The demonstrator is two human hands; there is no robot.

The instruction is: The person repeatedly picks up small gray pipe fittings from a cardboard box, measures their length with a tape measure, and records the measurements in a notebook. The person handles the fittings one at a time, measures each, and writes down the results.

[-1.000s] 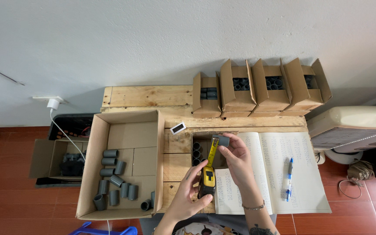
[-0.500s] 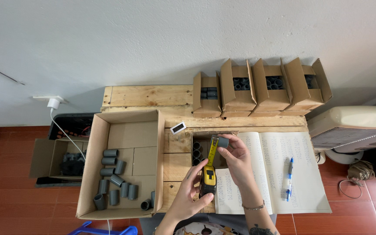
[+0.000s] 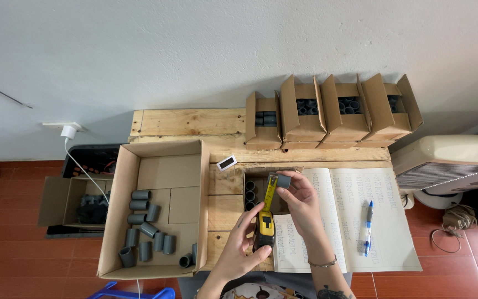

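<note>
The left hand [image 3: 239, 252] covers most of the tape measure [image 3: 264, 228], so only part of its yellow-and-black case shows. The right hand [image 3: 301, 202] hides part of the small box [image 3: 253, 185] and the notebook's [image 3: 355, 221] inner edge. Both forearms are cut off at the bottom edge. The notebook's writing is too small to tell. A blue thing [image 3: 131, 291] at the bottom edge is cut off. The dark contents of the floor box [image 3: 56, 199] are unclear.

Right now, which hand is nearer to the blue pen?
Right. The right hand holds a grey pipe piece over the notebook, close to the pen. The left hand grips the tape measure, farther away.
</note>
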